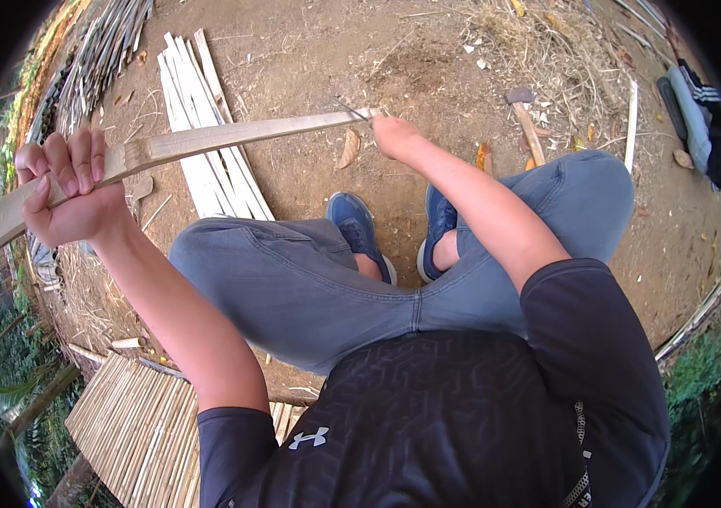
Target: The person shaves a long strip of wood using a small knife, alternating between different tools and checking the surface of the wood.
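Note:
A long, pale split-bamboo strip (250, 133) slants across in front of me, with a node near my left hand. My left hand (77, 190) is closed around its left part, fingers wrapped over the top edge. At the strip's far right end is my right hand (394, 135), closed on a knife (350, 109) whose thin dark blade lies against the strip. The knife's handle is hidden in the fist.
Pale split strips (184, 85) lie on the dirt beneath the held strip. Darker sticks (105, 63) are piled at far left. A wooden-handled hatchet or hammer (530, 131) lies beyond my right knee. A slatted bamboo surface (136, 423) is at lower left, clothes (690, 114) at far right.

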Demonstrator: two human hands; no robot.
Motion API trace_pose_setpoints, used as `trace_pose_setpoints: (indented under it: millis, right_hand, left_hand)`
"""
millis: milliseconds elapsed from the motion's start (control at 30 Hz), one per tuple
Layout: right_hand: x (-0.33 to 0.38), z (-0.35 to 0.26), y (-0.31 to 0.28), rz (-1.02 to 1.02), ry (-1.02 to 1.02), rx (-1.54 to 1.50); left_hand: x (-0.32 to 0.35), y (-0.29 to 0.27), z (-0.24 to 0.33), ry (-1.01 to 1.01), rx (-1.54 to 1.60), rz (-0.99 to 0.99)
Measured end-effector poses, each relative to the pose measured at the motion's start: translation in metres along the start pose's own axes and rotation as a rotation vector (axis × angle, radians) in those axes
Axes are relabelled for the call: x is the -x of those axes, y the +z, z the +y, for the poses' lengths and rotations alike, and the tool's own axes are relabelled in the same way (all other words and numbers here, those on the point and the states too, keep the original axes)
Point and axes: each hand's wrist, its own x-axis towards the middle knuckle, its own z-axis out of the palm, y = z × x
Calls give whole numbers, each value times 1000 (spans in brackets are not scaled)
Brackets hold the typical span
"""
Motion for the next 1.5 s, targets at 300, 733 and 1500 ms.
trace_pose_setpoints:
  millis: [300, 733, 1500]
  right_hand:
    - [-14, 22, 14, -29, 6, 78]
    - [-31, 10, 14, 111, -85, 110]
    - [21, 19, -83, 11, 239, 29]
  left_hand:
    - [-3, 9, 5, -26, 6, -29]
    - [-8, 18, 4, -17, 10, -30]
    - [-17, 18, -10, 36, -346, 242]
